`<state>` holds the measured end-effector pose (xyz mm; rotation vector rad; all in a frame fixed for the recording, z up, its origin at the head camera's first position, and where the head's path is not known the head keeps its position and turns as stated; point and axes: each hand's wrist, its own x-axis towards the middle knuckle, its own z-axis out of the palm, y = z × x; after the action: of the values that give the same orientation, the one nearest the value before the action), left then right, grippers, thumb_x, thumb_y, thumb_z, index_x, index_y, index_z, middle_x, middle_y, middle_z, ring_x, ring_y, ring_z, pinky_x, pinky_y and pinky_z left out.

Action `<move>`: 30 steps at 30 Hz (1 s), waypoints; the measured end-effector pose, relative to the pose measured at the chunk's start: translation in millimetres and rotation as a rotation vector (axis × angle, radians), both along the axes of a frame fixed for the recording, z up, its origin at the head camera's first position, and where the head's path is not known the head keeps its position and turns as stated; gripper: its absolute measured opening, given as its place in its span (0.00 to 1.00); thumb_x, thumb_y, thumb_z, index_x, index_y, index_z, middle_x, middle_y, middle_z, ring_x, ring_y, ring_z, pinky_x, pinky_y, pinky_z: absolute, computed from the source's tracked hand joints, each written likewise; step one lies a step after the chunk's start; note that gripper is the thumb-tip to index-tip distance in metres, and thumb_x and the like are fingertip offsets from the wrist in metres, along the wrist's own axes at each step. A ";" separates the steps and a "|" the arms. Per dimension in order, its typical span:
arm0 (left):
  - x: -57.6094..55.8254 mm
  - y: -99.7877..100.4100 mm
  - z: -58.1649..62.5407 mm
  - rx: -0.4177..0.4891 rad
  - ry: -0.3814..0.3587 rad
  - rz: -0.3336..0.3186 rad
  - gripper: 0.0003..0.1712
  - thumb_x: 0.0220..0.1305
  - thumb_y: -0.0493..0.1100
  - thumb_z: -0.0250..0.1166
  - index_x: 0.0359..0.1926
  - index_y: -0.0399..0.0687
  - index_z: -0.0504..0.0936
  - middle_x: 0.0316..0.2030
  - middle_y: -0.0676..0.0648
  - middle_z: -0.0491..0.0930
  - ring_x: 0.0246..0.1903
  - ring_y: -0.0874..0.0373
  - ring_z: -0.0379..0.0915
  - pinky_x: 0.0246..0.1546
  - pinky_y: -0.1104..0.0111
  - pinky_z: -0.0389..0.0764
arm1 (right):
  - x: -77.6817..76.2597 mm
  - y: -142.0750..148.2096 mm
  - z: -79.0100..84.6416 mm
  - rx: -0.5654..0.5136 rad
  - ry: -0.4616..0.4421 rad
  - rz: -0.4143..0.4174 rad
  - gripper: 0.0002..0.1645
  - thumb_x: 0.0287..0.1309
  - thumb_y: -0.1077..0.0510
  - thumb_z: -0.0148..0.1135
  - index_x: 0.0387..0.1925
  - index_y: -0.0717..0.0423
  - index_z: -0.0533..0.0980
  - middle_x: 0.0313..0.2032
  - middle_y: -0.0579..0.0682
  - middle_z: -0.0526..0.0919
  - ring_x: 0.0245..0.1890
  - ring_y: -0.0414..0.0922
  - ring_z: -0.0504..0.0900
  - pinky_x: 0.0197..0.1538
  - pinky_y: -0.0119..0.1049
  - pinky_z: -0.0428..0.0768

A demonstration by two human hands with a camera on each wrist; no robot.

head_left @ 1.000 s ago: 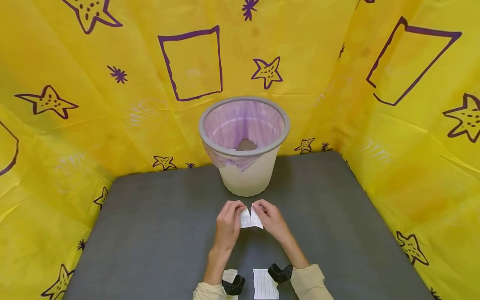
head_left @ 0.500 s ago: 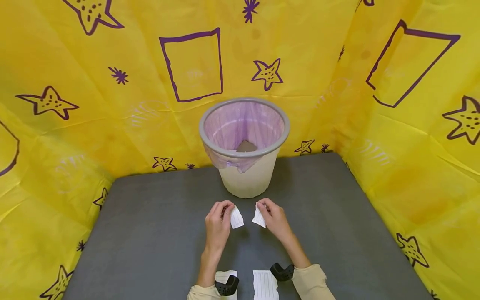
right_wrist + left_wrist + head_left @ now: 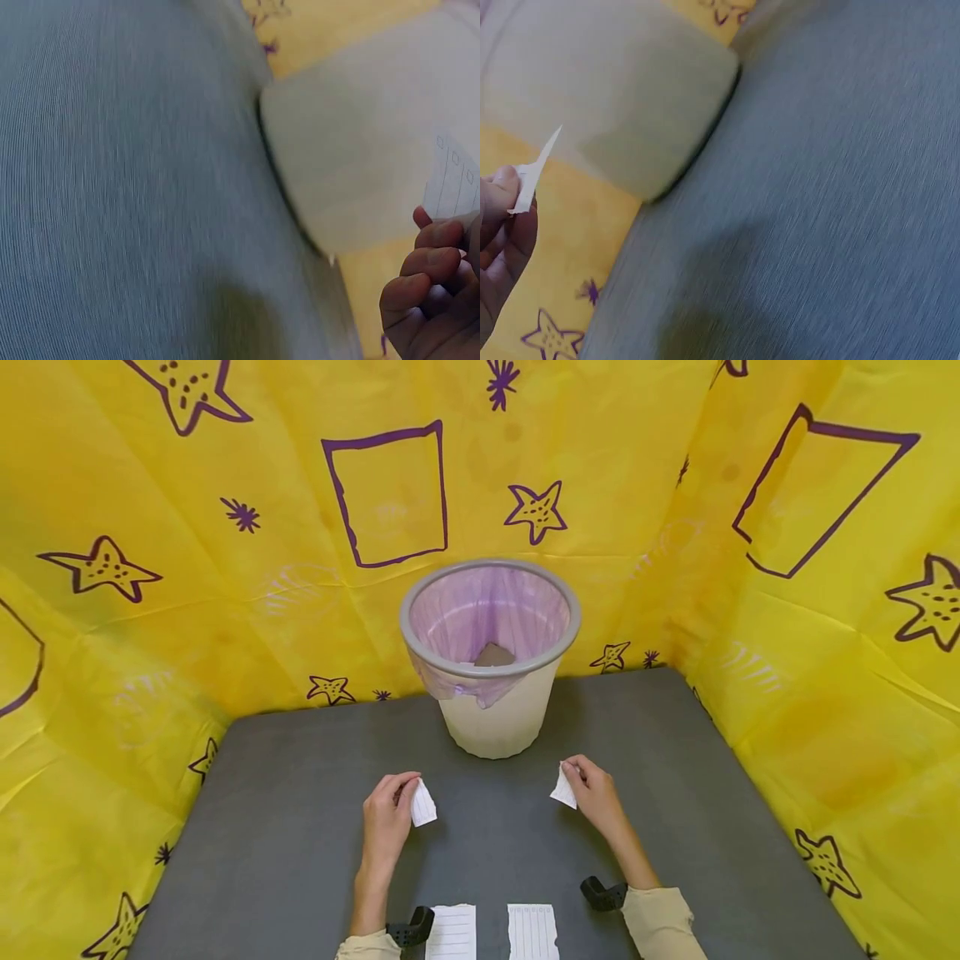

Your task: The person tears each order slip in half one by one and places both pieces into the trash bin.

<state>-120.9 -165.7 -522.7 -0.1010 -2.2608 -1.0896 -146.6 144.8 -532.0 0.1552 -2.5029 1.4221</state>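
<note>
Between thumb and fingers my left hand pinches a small torn piece of lined paper, which hangs down to the right of the fingertips. My right hand pinches a second torn paper piece, its free edge towards the left. Both hands are above the grey table, well apart. The left wrist view shows the left piece nearly edge-on; in the right wrist view the right piece has printed lines and small boxes. Two larger lined sheets, a left one and a right one, lie nearer me.
A cream waste bin with a grey rim and purple liner stands at the back of the grey table. Inside it lies a brownish piece. Yellow patterned cloth hangs around the back and sides.
One second ago both hands held a single partly torn paper. It has come apart into two pieces, and the hands have moved outward, left and right, each with a piece.
</note>
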 end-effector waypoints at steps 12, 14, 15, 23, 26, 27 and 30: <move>-14.9 -38.6 -19.8 0.006 -0.216 0.023 0.05 0.61 0.33 0.65 0.36 0.40 0.87 0.32 0.42 0.85 0.28 0.58 0.78 0.28 0.77 0.75 | -20.6 26.9 -8.2 0.057 -0.029 0.017 0.07 0.65 0.62 0.58 0.35 0.62 0.79 0.21 0.51 0.77 0.19 0.31 0.67 0.24 0.27 0.67; -22.3 -55.5 -20.9 -0.006 -0.269 0.050 0.06 0.62 0.34 0.64 0.37 0.39 0.87 0.32 0.41 0.86 0.28 0.59 0.77 0.28 0.75 0.74 | -27.7 34.6 -8.1 0.063 -0.058 0.015 0.08 0.65 0.61 0.57 0.36 0.63 0.79 0.21 0.52 0.76 0.19 0.33 0.67 0.25 0.27 0.67; -25.7 -63.3 -20.2 -0.016 -0.283 0.063 0.06 0.63 0.34 0.64 0.37 0.39 0.87 0.33 0.41 0.86 0.28 0.59 0.77 0.28 0.75 0.74 | -31.1 39.1 -8.0 0.068 -0.069 0.012 0.08 0.66 0.62 0.57 0.37 0.64 0.79 0.21 0.53 0.76 0.20 0.34 0.68 0.25 0.28 0.67; -41.3 -84.6 -0.2 -0.059 -0.387 0.051 0.09 0.66 0.37 0.62 0.41 0.40 0.86 0.34 0.39 0.86 0.30 0.57 0.76 0.30 0.73 0.72 | -48.8 66.3 -6.1 0.098 -0.107 0.015 0.11 0.66 0.61 0.56 0.39 0.68 0.79 0.25 0.58 0.78 0.22 0.35 0.68 0.27 0.28 0.68; -52.7 -89.3 7.4 -0.049 -0.480 -0.014 0.12 0.68 0.39 0.60 0.44 0.38 0.86 0.38 0.37 0.85 0.31 0.57 0.75 0.31 0.74 0.72 | -55.8 71.3 -1.6 0.051 -0.146 0.052 0.14 0.68 0.60 0.55 0.42 0.70 0.79 0.29 0.60 0.80 0.22 0.34 0.69 0.27 0.27 0.69; -57.2 -91.8 11.4 -0.047 -0.510 -0.038 0.13 0.69 0.39 0.59 0.45 0.36 0.85 0.40 0.36 0.85 0.32 0.58 0.75 0.32 0.74 0.72 | -58.3 72.8 1.7 0.041 -0.166 0.066 0.16 0.68 0.59 0.54 0.43 0.70 0.78 0.29 0.60 0.80 0.22 0.34 0.70 0.27 0.27 0.70; -72.1 -99.6 31.3 -0.020 -0.568 -0.108 0.16 0.70 0.39 0.57 0.50 0.32 0.82 0.45 0.31 0.83 0.33 0.59 0.74 0.33 0.74 0.73 | -67.3 77.1 21.3 0.022 -0.237 0.109 0.20 0.70 0.55 0.53 0.48 0.71 0.77 0.31 0.60 0.80 0.22 0.35 0.71 0.26 0.28 0.71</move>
<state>-193.0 -265.3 -491.4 0.0928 -2.7942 -1.2720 -213.9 221.9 -510.7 0.1360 -2.7389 1.5369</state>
